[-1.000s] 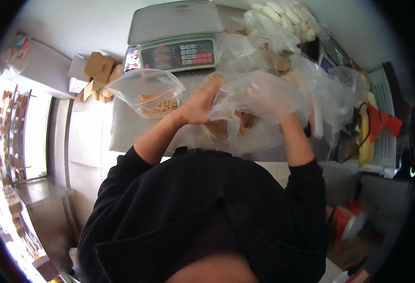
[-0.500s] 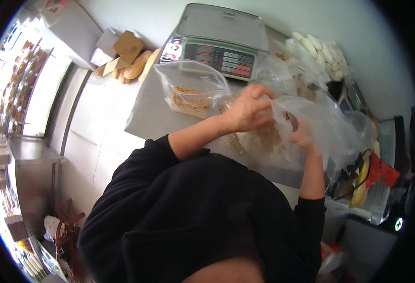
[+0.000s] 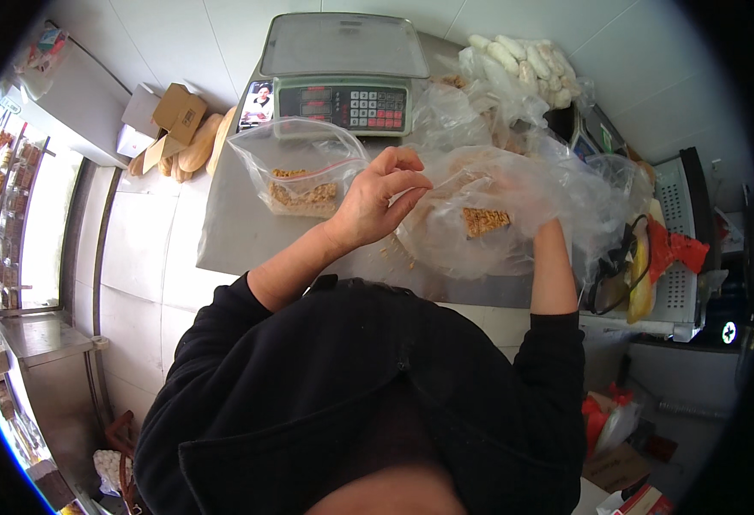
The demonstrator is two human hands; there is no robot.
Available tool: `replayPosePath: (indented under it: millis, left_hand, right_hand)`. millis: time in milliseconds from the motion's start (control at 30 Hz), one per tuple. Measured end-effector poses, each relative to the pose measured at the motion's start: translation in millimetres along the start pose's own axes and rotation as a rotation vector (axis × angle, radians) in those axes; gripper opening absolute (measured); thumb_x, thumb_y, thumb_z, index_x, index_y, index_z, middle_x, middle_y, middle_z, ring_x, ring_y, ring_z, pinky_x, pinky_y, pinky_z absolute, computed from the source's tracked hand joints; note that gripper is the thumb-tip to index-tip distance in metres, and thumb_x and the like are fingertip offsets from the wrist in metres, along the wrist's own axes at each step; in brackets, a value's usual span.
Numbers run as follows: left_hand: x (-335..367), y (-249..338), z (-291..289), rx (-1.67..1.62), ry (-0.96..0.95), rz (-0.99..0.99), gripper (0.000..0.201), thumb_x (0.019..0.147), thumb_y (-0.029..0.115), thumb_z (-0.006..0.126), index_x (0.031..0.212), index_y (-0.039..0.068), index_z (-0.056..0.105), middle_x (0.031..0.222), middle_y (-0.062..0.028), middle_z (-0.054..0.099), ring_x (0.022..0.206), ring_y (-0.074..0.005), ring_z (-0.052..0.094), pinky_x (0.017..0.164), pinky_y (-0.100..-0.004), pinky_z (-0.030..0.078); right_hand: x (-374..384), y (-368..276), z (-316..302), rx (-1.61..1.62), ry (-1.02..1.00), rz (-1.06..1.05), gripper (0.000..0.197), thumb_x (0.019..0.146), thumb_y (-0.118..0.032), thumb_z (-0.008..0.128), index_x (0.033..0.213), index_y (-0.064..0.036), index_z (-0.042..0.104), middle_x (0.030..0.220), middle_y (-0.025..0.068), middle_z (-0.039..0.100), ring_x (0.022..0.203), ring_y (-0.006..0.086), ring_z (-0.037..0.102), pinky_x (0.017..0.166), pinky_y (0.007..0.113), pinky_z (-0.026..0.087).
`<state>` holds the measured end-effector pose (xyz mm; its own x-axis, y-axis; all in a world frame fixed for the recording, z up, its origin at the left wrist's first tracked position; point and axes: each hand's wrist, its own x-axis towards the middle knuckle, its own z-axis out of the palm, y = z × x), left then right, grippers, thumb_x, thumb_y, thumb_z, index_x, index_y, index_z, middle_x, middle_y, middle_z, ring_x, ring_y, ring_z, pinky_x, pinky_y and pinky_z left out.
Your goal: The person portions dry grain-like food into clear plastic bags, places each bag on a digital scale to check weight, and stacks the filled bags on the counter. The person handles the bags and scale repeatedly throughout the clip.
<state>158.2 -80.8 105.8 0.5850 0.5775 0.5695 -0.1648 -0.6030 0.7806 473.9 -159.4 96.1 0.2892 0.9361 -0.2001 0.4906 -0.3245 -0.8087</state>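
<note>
A large clear plastic bag (image 3: pixel 446 236) lies on the metal table, with a golden-brown nutty brittle piece (image 3: pixel 486 222) showing in it. My left hand (image 3: pixel 381 197) is at the bag's left edge, its thumb and fingers pinched on the film. Over on the right, my right hand (image 3: pixel 527 193) reaches into the bag; cloudy plastic blurs it and hides its fingers. Left of my left hand stands an open clear zip bag (image 3: pixel 304 142) with a red seal line. Blocks of similar nutty brittle (image 3: pixel 304 196) sit at its bottom.
Behind the bags stands a weighing scale (image 3: pixel 343 107) with a keypad. Crumpled plastic bags (image 3: pixel 454 112) and a bag of white, long pieces (image 3: pixel 527 64) are at the back right. Open cardboard box (image 3: pixel 178 120) at far left; red bag (image 3: pixel 677 249) at right. Crumbs dot the metal table (image 3: pixel 231 227).
My left hand has drawn away leftward from my right, and the large bag is spread wider. The brittle piece now shows plainly in it. The whole view has shifted.
</note>
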Motion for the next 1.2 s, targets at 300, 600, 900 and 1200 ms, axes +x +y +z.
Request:
replayPosePath:
  millis: [300,600,900,1200]
  left_hand:
    - [-5,25,-8,-0.131,-0.165,0.326,0.015,0.076,0.001,0.066,0.09,0.003,0.064,0.089,-0.0119,0.06,0.079,-0.0277,0.061,0.069,-0.0349,0.05]
    - [-33,-59,34,-0.221,-0.132,-0.6,0.089,0.073,0.035,0.08,0.137,-0.002,0.031,0.131,-0.023,0.044,0.114,-0.0303,0.05,0.094,-0.0374,0.043]
    - [-22,-62,62,-0.713,-0.041,-0.827,0.095,0.069,0.021,0.084,0.14,0.003,0.024,0.126,-0.0174,0.049,0.113,-0.0267,0.05,0.098,-0.0364,0.04]
    - [16,-65,30,0.087,-0.702,-0.328,0.075,0.064,0.036,0.082,0.119,-0.003,0.049,0.107,-0.0203,0.061,0.105,-0.029,0.058,0.085,-0.0378,0.046]
  right_hand:
    - [14,6,24,-0.074,0.028,-0.016,0.048,0.083,-0.027,0.065,0.122,-0.0015,0.055,0.119,0.0144,0.057,0.113,0.0247,0.052,0.098,0.037,0.039]
    - [-42,9,32,-0.33,-0.037,-0.29,0.044,0.085,-0.027,0.062,0.121,-0.0017,0.056,0.118,0.0144,0.058,0.111,0.0246,0.053,0.097,0.036,0.04]
    - [-48,33,89,0.018,0.17,-0.41,0.04,0.087,-0.025,0.059,0.12,-0.0031,0.056,0.115,0.0124,0.058,0.107,0.0235,0.054,0.094,0.035,0.042]
    - [-42,-14,82,-0.549,-0.149,-0.448,0.042,0.083,-0.029,0.061,0.118,-0.0062,0.054,0.107,0.0167,0.059,0.101,0.0309,0.055,0.091,0.039,0.042]
